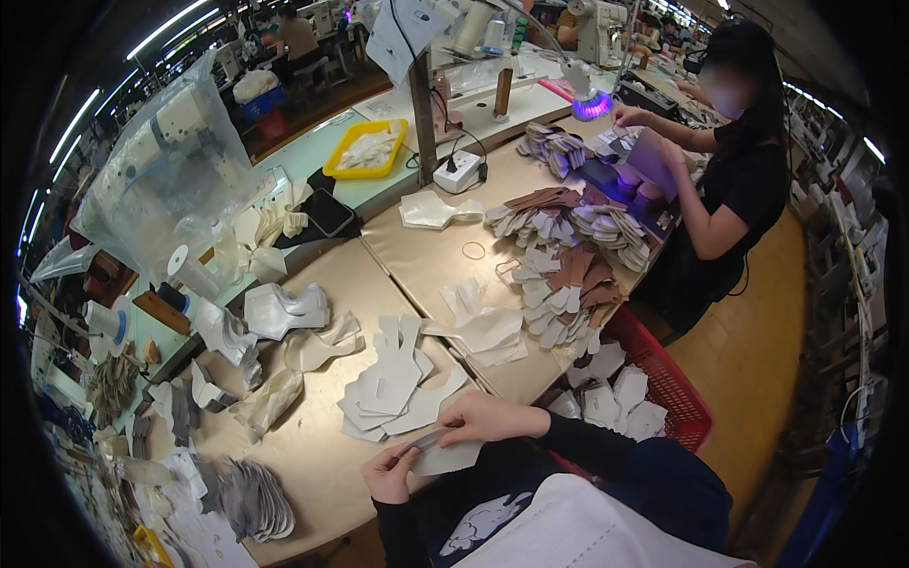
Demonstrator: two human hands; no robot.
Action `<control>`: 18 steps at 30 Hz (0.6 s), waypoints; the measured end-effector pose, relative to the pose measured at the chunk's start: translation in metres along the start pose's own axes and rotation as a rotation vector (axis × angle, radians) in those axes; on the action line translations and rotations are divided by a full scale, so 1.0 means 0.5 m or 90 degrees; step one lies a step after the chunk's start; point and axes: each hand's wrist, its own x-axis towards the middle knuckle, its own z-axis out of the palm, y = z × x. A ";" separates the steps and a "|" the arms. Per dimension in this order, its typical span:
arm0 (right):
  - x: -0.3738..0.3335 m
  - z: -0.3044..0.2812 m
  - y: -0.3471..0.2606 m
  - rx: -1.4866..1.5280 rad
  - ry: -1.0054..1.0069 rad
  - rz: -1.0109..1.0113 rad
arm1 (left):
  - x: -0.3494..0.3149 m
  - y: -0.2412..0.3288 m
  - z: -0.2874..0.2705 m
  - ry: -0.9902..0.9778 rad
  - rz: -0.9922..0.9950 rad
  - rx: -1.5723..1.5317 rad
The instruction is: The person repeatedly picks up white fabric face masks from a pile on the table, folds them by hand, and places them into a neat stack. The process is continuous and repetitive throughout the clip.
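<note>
At the near edge of the table, my left hand (387, 476) pinches one end of a pale cut piece (449, 461) between thumb and fingers. My right hand (485, 419) is closed on the same piece, with its fingertips at the upper edge. A narrow grey strip shows along that edge between the two hands. Just beyond them lies a loose fan of white cut pieces (388, 381), flat on the table (327, 470). More cream pieces (488, 331) rest to the right of that fan.
A red basket (696, 417) of pale pieces stands by my right arm. Across the table a co-worker (734, 180) handles a piece beside brown and white stacks (568, 275). Grey stacks (256, 499) lie at left. A yellow tray (401, 151) and a power socket box (458, 172) sit farther back.
</note>
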 end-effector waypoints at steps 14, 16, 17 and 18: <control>-0.035 -0.046 0.025 -0.352 0.253 -0.150 | -0.055 -0.031 -0.146 0.252 0.029 -0.013; -0.061 -0.068 0.033 -0.152 0.335 -0.014 | -0.065 -0.048 -0.245 0.354 0.028 -0.047; -0.067 -0.079 0.040 -0.156 0.331 0.016 | -0.072 -0.061 -0.280 0.407 0.055 -0.138; -0.074 -0.087 0.046 -0.159 0.332 0.039 | -0.076 -0.071 -0.309 0.458 0.078 -0.071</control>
